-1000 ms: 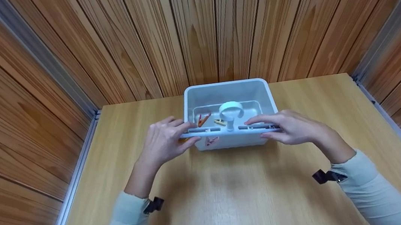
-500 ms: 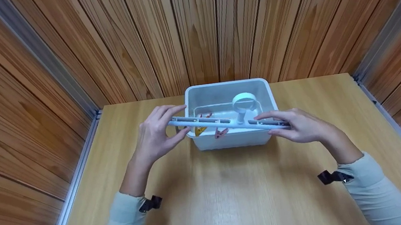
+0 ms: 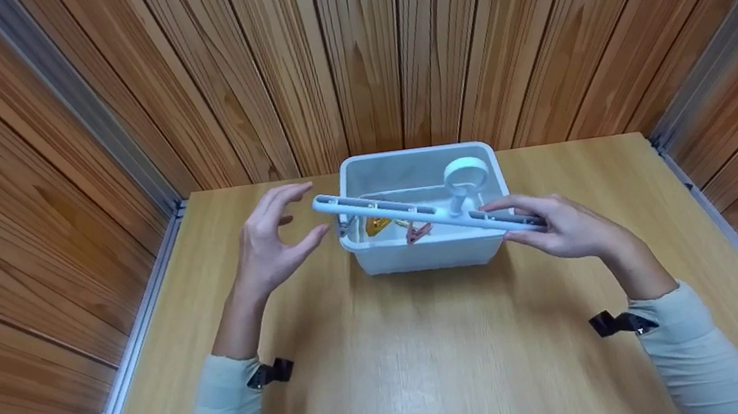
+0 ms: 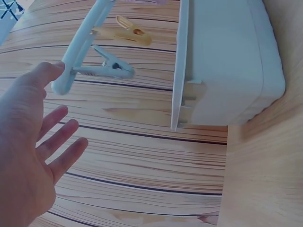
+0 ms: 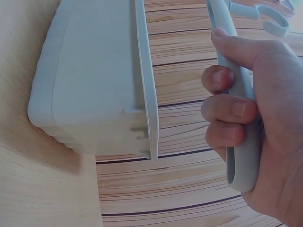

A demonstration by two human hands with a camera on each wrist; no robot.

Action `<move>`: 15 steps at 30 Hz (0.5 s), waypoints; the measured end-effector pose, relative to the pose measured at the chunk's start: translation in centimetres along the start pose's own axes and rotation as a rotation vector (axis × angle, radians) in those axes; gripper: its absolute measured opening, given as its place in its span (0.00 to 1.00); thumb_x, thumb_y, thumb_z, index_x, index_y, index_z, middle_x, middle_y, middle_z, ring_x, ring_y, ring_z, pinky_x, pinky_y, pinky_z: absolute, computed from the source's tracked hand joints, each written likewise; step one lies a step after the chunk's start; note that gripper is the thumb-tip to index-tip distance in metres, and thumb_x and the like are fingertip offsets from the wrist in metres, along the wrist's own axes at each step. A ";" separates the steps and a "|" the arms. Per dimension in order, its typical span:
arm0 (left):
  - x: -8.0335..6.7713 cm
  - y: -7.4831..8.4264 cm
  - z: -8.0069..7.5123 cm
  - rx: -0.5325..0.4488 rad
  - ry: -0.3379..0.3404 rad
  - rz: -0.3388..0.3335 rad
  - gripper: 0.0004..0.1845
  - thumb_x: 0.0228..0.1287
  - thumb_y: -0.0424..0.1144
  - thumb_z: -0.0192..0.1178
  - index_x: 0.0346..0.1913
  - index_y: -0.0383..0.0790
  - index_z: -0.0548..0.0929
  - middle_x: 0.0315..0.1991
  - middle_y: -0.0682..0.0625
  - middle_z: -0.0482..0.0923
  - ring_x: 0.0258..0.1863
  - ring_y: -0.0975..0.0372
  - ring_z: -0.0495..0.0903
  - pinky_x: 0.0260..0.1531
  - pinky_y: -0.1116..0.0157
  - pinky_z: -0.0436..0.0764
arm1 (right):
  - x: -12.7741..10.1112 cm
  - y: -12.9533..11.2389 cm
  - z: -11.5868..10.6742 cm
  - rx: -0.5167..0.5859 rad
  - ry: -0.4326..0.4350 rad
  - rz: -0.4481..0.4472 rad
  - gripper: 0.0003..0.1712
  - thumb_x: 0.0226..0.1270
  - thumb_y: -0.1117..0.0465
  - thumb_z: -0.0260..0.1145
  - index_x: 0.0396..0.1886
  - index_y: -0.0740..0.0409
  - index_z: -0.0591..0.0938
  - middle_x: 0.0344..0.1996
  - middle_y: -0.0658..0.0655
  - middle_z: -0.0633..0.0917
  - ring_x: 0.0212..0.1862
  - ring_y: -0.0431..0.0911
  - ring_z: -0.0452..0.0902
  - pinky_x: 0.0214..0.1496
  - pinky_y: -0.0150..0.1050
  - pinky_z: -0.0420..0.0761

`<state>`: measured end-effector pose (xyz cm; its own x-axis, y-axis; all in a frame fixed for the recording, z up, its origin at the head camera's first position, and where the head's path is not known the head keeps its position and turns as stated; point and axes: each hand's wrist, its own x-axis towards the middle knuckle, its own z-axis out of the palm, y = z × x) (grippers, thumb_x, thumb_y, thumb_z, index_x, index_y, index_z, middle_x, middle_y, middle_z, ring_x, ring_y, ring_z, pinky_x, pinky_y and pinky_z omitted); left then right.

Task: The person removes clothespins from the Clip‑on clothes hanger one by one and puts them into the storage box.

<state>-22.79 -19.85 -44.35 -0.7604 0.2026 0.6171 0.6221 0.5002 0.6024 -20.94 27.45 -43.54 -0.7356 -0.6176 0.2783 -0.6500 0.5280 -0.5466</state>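
A light blue clip hanger (image 3: 397,211) with a rounded hook (image 3: 466,171) slants over the white bin, its left end higher. My right hand (image 3: 562,226) grips the hanger's right end, fingers wrapped round the bar in the right wrist view. Off the left end, my left hand (image 3: 269,243) is spread, thumb and fingers apart, with a small gap to the bar in the head view. Several clips dangle from the bar: a pale blue clip (image 4: 111,70), a yellow clip (image 4: 135,35) and a pink clip (image 3: 418,232).
The white bin (image 3: 427,257) stands at the back of the wooden table (image 3: 415,368), close to the plank wall (image 3: 365,54). Plank side walls with grey metal edging (image 3: 128,352) flank the table.
My left hand has let go of the hanger and drawn back to the left. The hanger has shifted right and tilted, left end up, still in my right hand.
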 end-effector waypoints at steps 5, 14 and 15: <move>-0.1 -0.3 0.3 -0.096 -0.040 -0.065 0.37 0.67 0.38 0.82 0.77 0.42 0.80 0.73 0.42 0.84 0.70 0.47 0.86 0.60 0.41 0.92 | -0.1 -0.3 -0.2 0.019 0.011 0.016 0.28 0.80 0.67 0.72 0.75 0.48 0.83 0.20 0.39 0.64 0.23 0.29 0.59 0.25 0.32 0.67; -0.4 -0.9 0.6 -0.285 -0.134 -0.198 0.41 0.71 0.36 0.79 0.83 0.44 0.73 0.79 0.43 0.80 0.77 0.45 0.82 0.67 0.37 0.87 | -0.2 -0.2 -0.7 0.059 0.022 0.034 0.29 0.80 0.69 0.71 0.76 0.50 0.82 0.24 0.40 0.71 0.25 0.31 0.65 0.27 0.33 0.70; -0.4 -1.0 0.7 -0.302 -0.142 -0.207 0.41 0.71 0.36 0.78 0.83 0.44 0.73 0.79 0.42 0.79 0.77 0.45 0.82 0.67 0.37 0.87 | -0.2 -0.2 -0.8 0.064 0.025 0.036 0.29 0.80 0.69 0.71 0.76 0.50 0.81 0.24 0.40 0.71 0.25 0.31 0.65 0.27 0.33 0.70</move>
<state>-23.21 -19.84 -45.58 -0.8804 0.2490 0.4036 0.4639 0.2763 0.8417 -20.76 27.90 -42.86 -0.7633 -0.5838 0.2767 -0.6101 0.5107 -0.6058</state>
